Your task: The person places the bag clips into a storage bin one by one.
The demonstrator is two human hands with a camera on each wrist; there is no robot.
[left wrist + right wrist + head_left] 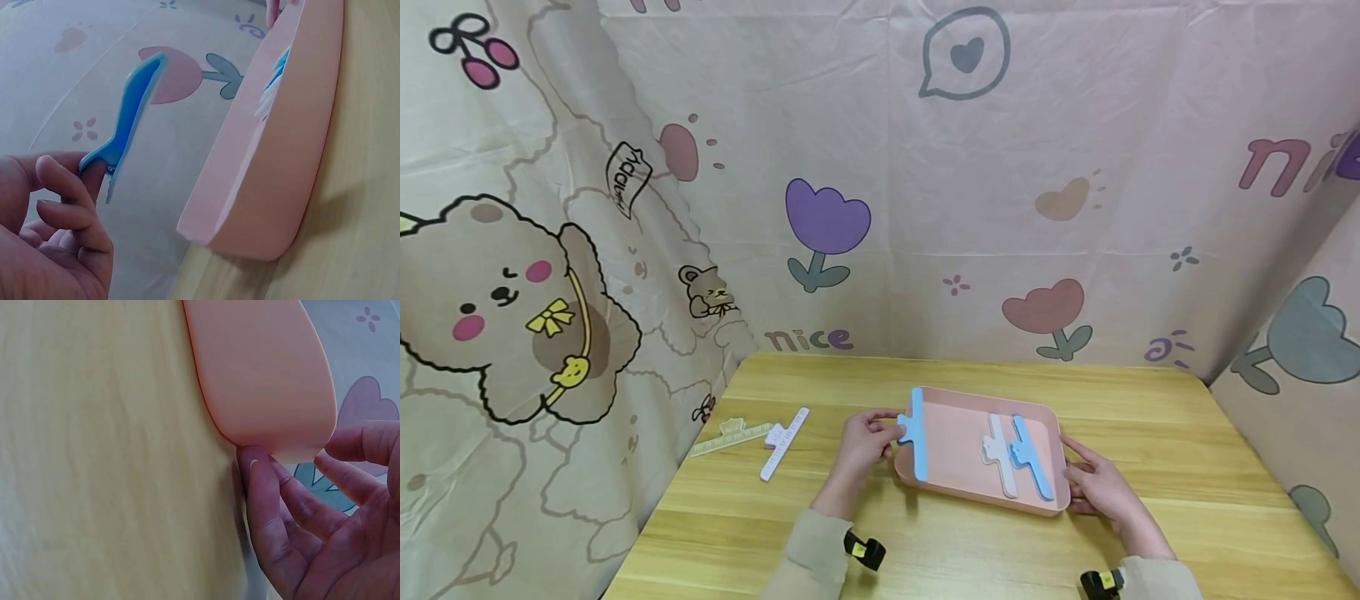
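a blue clip [917,446] was held over the tray's [955,442] left end, its handle pinched by the left hand [865,442] — if the pinch slipped, the rim could be struck. the tray's right end was clamped in the right hand's [1101,483] fingers; by an uneven pull, its placement could be skewed.

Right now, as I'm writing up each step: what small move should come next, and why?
Probably lower the light-blue clip into the tray: the left hand pinches it clear of the tray's left end, bare floor shows beside the white clip and other blue clip inside, and the right hand holds the opposite end.
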